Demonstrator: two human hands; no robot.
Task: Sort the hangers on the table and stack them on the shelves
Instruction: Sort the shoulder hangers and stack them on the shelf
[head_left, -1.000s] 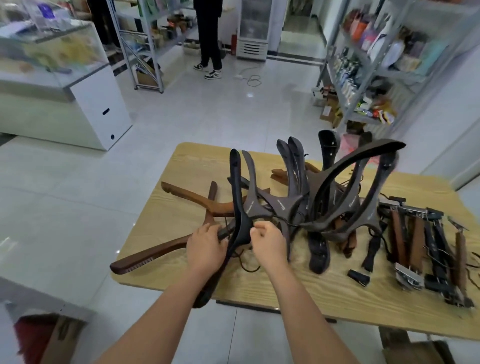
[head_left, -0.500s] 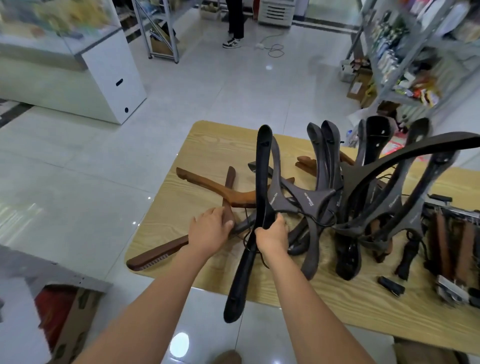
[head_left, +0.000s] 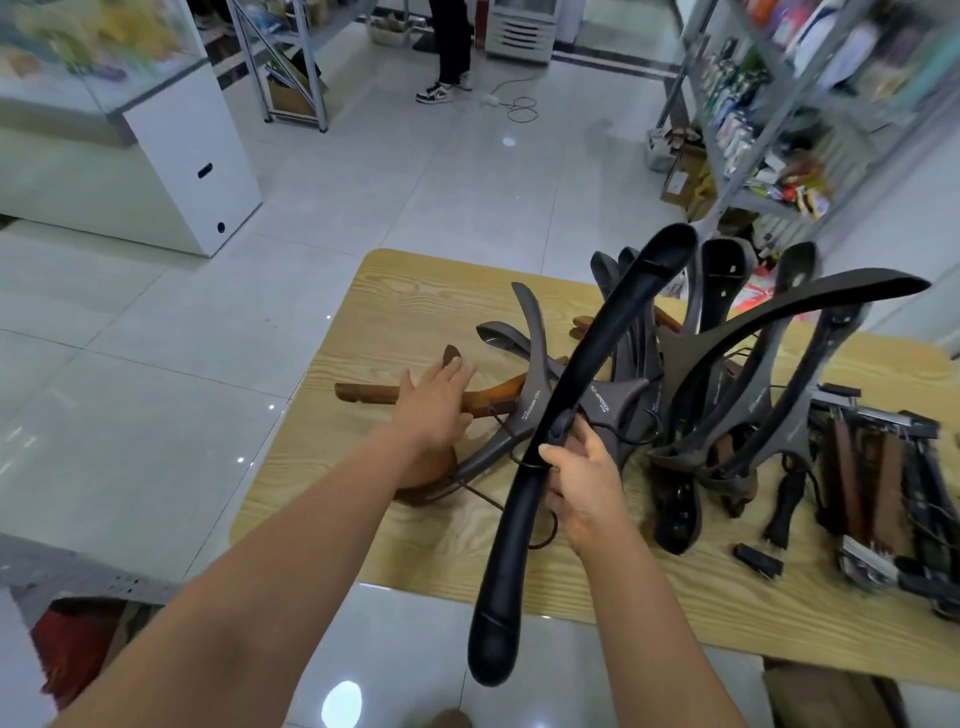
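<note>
Gripping a black hanger (head_left: 597, 348) overhanging the table (head_left: 415, 291) edge, right hand (head_left: 582, 493) fingers (head_left: 551, 457) curl; left hand (head_left: 431, 405) lies flat.

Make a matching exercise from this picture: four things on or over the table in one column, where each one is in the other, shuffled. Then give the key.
Things
1. glossy black hanger
2. brown wooden hanger
3. clip hangers
4. small black clip

Places
A. heaped at the right end of the table
B. alone near the table's near edge
C. gripped by the right hand, lower end past the table's near edge
D. flat on the table under the left hand

Pairs: 1-C, 2-D, 3-A, 4-B
</note>
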